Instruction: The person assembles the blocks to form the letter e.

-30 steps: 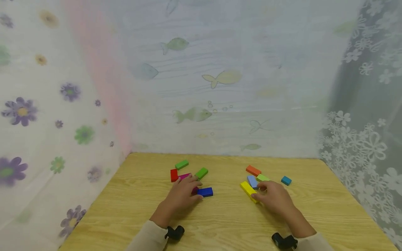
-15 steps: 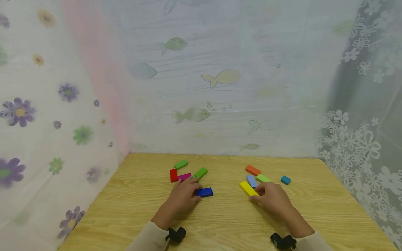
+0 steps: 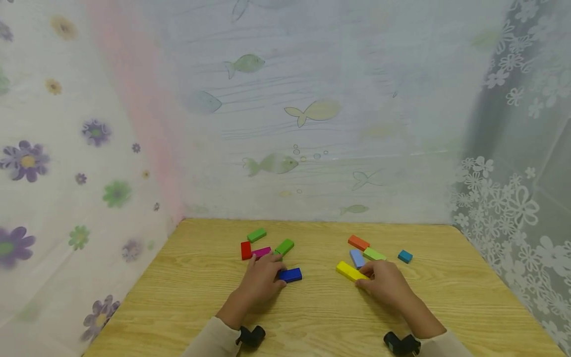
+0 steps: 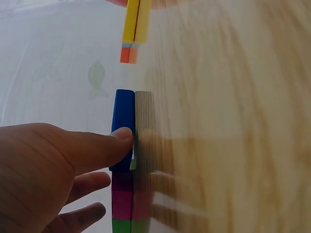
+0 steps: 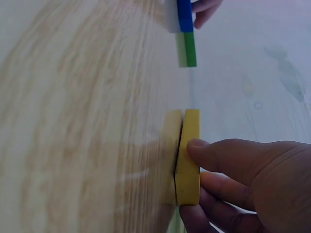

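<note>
In the head view my left hand (image 3: 260, 277) pinches the left end of a blue block (image 3: 292, 274) between thumb and fingers; the left wrist view puts the thumb on the blue block's (image 4: 124, 109) side. Just beyond that hand lie a magenta block (image 3: 262, 252), a red block (image 3: 246, 251) and a green block (image 3: 285, 247). My right hand (image 3: 387, 281) pinches the right end of a yellow block (image 3: 349, 271), its thumb against the yellow block's (image 5: 191, 131) face in the right wrist view. Behind the yellow block are a light blue block (image 3: 356, 258) and a lime green block (image 3: 374, 254).
Another green block (image 3: 256, 235) lies at the back left of the wooden table (image 3: 312, 317). Toward the back right are an orange block (image 3: 359, 242) and a small teal-blue block (image 3: 405, 256). A fish-printed curtain (image 3: 321, 148) hangs behind the table's far edge.
The right hand has turned the yellow block so its far end swings left and toward me, away from the light blue block. The left hand has closed in slightly on the blue block.
</note>
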Motion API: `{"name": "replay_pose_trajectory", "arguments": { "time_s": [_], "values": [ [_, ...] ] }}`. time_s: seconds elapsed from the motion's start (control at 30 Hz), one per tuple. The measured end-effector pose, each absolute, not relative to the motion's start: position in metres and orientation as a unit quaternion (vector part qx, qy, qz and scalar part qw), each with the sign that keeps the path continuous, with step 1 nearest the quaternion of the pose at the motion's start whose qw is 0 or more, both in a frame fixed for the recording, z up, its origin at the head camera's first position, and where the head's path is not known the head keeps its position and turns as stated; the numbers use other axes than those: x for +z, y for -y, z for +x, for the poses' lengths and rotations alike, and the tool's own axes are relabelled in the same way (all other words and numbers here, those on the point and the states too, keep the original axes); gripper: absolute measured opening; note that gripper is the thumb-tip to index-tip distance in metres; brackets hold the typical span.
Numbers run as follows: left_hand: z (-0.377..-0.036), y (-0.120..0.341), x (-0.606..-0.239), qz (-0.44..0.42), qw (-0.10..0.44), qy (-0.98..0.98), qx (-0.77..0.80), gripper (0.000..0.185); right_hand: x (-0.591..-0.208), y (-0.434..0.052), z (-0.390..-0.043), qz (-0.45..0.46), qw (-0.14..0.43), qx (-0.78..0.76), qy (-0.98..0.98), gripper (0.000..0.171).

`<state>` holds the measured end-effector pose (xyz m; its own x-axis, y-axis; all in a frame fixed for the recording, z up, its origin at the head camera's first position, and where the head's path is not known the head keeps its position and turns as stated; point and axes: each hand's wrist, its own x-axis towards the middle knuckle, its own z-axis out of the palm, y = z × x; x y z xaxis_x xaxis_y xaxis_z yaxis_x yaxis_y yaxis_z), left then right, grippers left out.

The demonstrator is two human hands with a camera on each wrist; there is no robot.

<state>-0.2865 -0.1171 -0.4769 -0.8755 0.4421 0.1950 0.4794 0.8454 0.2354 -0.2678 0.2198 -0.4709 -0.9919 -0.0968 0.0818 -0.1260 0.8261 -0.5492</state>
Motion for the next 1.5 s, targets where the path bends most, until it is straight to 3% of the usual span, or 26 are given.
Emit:
{"name": "replay_pose_trajectory", "arguments": {
  "time_s": [1.03, 1.5],
  "values": [
    [-0.274, 0.108, -0.469, -0.298, 0.083, 0.946, -0.097, 0.027, -0.460, -0.209, -0.258, 0.191, -0.012, 0.281, 0.941, 0.025],
    [-0.271, 0.106, -0.470, -0.303, 0.059, 0.944, -0.116, 0.027, -0.456, -0.201, -0.253, 0.242, -0.038, 0.292, 0.924, 0.025]
  ]
}}
